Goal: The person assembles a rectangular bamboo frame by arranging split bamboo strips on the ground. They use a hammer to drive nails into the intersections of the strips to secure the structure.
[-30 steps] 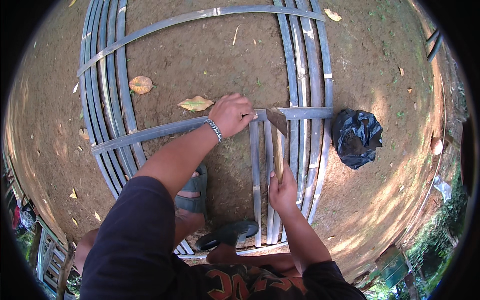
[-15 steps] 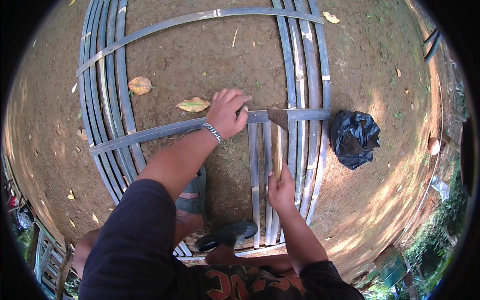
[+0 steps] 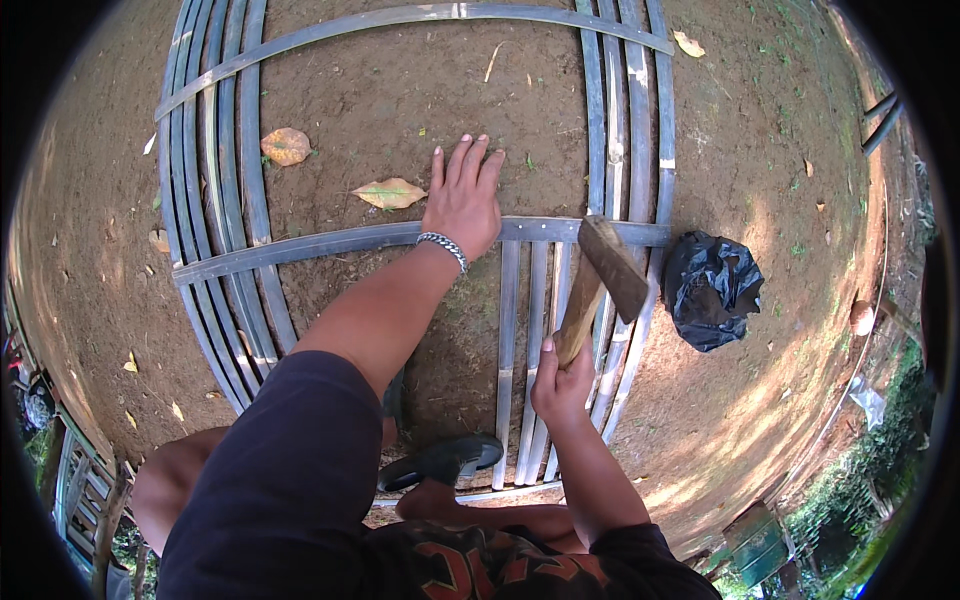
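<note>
My right hand (image 3: pixel 565 388) grips the wooden handle of a hatchet (image 3: pixel 616 272). Its dark metal head is raised and tilted over the right part of a grey bamboo cross slat (image 3: pixel 375 237). Fingers stretched forward, my left hand (image 3: pixel 464 208) rests over that slat with its palm down, wearing a chain bracelet (image 3: pixel 443 250). Several narrower bamboo strips (image 3: pixel 507 330) run from under the cross slat toward my feet. Small nail-like spots show on the slat between my left hand and the hatchet.
Long bamboo slats (image 3: pixel 224 170) lie at the left, and more slats (image 3: pixel 638 120) at the right, joined by a far crosspiece (image 3: pixel 380 19). A black plastic bag (image 3: pixel 712 290) sits right of the frame. Dry leaves (image 3: pixel 390 193) dot the soil. A sandal (image 3: pixel 455 458) is on my foot.
The hatchet has risen off the cross slat and its head has turned to the right. My left hand has gone from curled fingers to stretched ones and shifted slightly right.
</note>
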The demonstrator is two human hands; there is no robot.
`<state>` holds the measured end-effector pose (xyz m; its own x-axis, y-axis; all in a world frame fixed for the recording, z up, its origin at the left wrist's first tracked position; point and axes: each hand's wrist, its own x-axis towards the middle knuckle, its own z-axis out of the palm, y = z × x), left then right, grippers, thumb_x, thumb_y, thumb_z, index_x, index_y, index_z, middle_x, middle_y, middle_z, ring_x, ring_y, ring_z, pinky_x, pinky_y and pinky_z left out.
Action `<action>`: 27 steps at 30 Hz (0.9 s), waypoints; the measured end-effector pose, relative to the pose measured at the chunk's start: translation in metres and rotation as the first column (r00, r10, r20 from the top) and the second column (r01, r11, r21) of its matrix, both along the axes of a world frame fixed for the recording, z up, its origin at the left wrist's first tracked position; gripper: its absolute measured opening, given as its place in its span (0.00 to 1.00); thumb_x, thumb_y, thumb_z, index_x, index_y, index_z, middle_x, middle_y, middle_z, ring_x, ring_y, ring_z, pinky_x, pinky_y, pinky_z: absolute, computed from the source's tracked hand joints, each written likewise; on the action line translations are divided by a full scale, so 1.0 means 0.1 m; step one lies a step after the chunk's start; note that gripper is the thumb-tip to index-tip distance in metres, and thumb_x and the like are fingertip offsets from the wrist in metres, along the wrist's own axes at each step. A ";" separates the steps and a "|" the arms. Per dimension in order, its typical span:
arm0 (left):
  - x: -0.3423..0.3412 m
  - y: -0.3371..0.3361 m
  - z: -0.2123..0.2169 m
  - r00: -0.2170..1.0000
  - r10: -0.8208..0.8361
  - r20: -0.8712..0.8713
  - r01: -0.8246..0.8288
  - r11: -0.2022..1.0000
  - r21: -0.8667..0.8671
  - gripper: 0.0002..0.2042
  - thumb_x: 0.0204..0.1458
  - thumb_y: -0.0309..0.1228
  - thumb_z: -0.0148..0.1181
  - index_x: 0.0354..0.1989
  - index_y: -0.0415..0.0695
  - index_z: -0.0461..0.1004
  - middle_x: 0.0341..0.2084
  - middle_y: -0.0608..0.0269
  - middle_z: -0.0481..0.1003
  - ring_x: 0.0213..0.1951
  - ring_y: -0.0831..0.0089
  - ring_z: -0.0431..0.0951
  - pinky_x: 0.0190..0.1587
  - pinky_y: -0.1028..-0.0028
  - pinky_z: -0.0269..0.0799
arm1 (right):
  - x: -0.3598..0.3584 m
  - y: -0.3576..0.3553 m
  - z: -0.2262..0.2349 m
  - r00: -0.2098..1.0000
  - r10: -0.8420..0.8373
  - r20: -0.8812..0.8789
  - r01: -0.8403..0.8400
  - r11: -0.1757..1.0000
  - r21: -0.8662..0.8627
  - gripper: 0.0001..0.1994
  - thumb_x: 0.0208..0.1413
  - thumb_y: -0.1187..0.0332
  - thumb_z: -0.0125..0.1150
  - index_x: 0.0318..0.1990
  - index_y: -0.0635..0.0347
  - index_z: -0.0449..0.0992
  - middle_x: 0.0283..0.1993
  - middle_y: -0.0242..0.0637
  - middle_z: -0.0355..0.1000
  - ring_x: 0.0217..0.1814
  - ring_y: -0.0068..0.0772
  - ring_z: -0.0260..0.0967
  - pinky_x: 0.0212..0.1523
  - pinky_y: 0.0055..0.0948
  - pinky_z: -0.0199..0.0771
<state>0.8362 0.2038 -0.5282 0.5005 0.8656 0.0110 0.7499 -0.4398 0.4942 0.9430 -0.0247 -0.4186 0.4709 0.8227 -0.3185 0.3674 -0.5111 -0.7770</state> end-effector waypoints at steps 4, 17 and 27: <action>0.03 0.01 0.01 1.000 0.003 0.003 -0.003 1.000 -0.001 0.26 0.56 0.24 0.52 0.66 0.42 0.64 0.69 0.50 0.60 0.74 0.52 0.53 0.76 0.44 0.42 | 0.05 -0.01 -0.14 0.956 0.196 0.218 -0.162 0.973 -0.166 0.21 0.66 0.74 0.54 0.65 0.69 0.65 0.40 0.52 0.73 0.40 0.47 0.74 0.44 0.40 0.75; 0.02 -0.01 0.00 1.000 -0.009 -0.014 0.009 1.000 0.002 0.28 0.53 0.24 0.54 0.66 0.42 0.65 0.70 0.51 0.60 0.75 0.53 0.53 0.76 0.44 0.43 | -0.03 -0.08 -0.24 0.992 0.077 0.099 -0.070 0.995 -0.069 0.21 0.65 0.73 0.55 0.64 0.69 0.67 0.46 0.60 0.77 0.46 0.61 0.79 0.47 0.46 0.78; 0.06 -0.02 0.00 1.000 -0.015 -0.011 0.015 1.000 0.008 0.28 0.53 0.24 0.53 0.66 0.43 0.64 0.70 0.52 0.60 0.75 0.54 0.53 0.76 0.44 0.43 | 0.00 -0.13 -0.20 0.992 0.094 0.088 -0.078 0.984 -0.163 0.22 0.65 0.72 0.55 0.65 0.67 0.66 0.44 0.58 0.76 0.45 0.63 0.78 0.45 0.48 0.77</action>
